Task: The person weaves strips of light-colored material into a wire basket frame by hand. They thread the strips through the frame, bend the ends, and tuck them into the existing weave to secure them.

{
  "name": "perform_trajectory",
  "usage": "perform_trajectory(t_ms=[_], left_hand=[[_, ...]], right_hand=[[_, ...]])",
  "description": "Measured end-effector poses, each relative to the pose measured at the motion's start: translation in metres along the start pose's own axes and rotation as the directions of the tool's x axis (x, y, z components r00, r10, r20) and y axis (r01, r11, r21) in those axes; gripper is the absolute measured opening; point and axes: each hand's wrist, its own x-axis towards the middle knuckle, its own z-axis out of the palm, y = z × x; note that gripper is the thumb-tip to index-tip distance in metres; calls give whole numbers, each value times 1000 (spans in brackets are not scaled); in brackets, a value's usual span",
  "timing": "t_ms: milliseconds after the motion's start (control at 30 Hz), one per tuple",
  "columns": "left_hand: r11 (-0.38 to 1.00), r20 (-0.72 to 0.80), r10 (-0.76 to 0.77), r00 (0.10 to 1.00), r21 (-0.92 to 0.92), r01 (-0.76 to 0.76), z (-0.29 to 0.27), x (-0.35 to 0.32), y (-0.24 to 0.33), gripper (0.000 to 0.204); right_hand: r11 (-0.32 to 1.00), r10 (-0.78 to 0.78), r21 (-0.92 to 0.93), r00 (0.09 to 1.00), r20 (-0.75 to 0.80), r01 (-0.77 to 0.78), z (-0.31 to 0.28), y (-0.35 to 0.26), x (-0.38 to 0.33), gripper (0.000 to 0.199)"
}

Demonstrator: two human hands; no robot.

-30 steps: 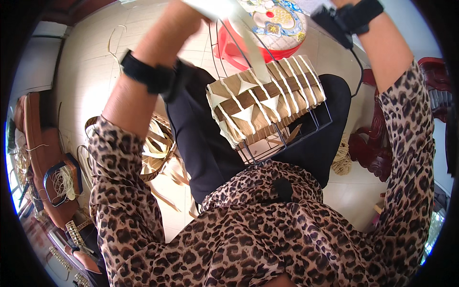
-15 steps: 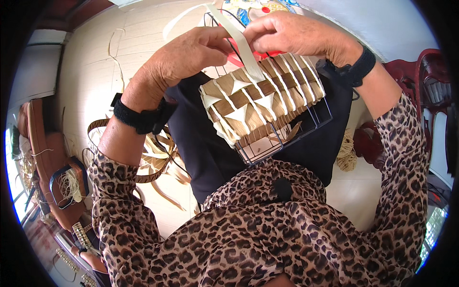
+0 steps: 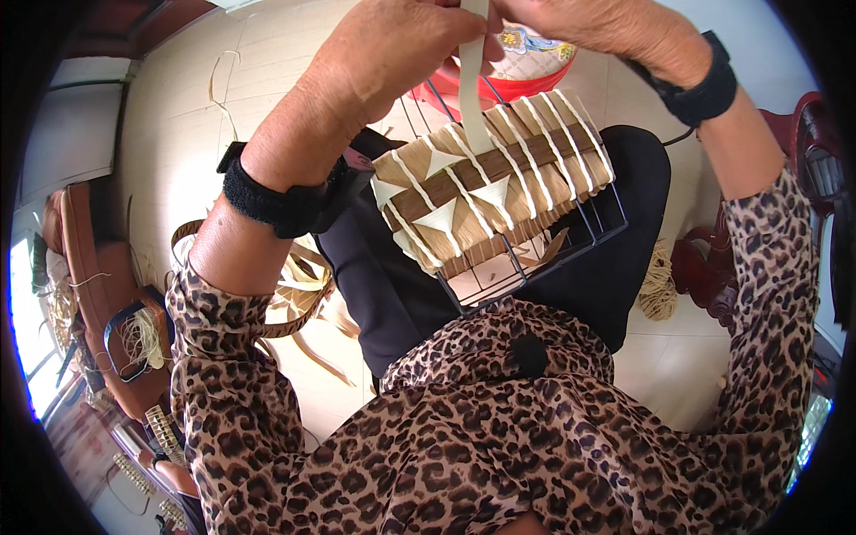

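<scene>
— While she pulls that pale strip (image 3: pixel 473 85) up taut, what's it woven into?

— A half-covered wire basket (image 3: pixel 499 201) lying on her lap, tipped on its side. Brown bands run along it, with cream strips crossing them and folded into little triangles. The black wire frame (image 3: pixel 571 250) is bare at the lower edge, toward her.

— Anything inside it?

— Can't tell; through the bare wires I see only weave and dark trousers.

— And her hands?

— Both up at the top, close together. The left hand (image 3: pixel 392 53) is closed around the strip, and the right hand (image 3: pixel 615 27) meets it just beside; whether it pinches the strip too, I can't tell. Black bands on both wrists.

— Around her?

— A red bowl (image 3: pixel 526 76) beyond the basket, loose straw strips (image 3: pixel 299 285) on the tiled floor by her left knee, and a fibre bundle (image 3: pixel 658 285) on her right.
</scene>
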Motion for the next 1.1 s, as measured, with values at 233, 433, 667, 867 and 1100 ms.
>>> perform_trajectory(t_ms=[233, 433, 667, 867, 1100], left_hand=[[996, 193, 71, 979, -67, -59, 8, -8, -19, 9], [846, 55, 160, 986, 506, -166, -7, 9, -27, 29], [852, 138, 164, 977, 480, -211, 1, 9, -29, 24], [812, 116, 273, 955, 504, -294, 9, 11, -24, 20], [772, 201, 300, 932, 523, -361, -3, 21, -35, 22]], right_hand=[[968, -7, -234, 942, 336, 91, -70, 15, 18, 25], [830, 513, -401, 812, 278, -387, -119, -26, -10, 30], [535, 713, 41, 477, 514, -844, -179, -48, -48, 24], [259, 840, 125, 288, 460, -958, -182, -87, -57, 17], [-222, 972, -104, -229, 60, -969, -217, -117, -55, 18]])
